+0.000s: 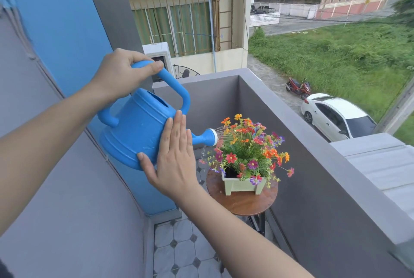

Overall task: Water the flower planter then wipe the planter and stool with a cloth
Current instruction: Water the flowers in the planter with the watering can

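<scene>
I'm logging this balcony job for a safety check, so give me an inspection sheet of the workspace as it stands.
Surface: round wooden stool on a tiled floor; its top looks glossy, possibly wet.
Job's things: blue watering can tilted, its rose spraying onto the flowers in a pale green planter on the stool. No cloth seen.
Clutter: nothing seen.
Grippers: left hand wrapped around the can's top handle; right hand flat, fingers extended, against the can's side.
Cables: overhead lines beyond the balcony only.
Surroundings: grey parapet wall beside the stool; white car and red scooter below.
</scene>
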### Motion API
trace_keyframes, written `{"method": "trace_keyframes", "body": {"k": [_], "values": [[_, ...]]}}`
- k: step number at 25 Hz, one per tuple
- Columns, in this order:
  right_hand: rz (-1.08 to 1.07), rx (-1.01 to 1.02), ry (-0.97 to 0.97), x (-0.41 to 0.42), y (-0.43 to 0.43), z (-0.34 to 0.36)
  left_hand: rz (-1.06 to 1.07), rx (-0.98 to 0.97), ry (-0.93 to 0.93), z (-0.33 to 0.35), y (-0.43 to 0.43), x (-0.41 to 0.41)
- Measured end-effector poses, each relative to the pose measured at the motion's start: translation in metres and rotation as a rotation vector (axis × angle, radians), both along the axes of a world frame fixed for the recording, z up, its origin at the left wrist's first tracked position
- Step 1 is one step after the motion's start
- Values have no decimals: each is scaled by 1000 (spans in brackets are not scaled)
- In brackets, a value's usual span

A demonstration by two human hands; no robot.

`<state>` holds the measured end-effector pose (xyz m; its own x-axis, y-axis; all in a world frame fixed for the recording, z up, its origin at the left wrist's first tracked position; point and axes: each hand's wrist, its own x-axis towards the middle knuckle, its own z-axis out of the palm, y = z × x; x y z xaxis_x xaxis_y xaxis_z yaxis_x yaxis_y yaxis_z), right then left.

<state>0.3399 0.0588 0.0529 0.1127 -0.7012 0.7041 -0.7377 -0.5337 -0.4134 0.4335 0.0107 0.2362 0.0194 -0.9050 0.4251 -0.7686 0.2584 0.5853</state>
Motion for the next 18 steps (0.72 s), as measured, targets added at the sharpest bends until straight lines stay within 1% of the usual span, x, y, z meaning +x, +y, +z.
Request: {"method": "trace_keyframes", "body": {"k": [4,10,14,18], "values": [[7,-178,122,-1,3,-5,-30,47,23,-2,5,-7],[1,-335,160,-14,-23,2,7,-12,82,1,1,-11],[-4,-328,178,-16,-28,3,-2,-2,75,3,-4,-10],[6,-280,146,-9,-17,-3,-55,74,84,0,-4,-11]]}}
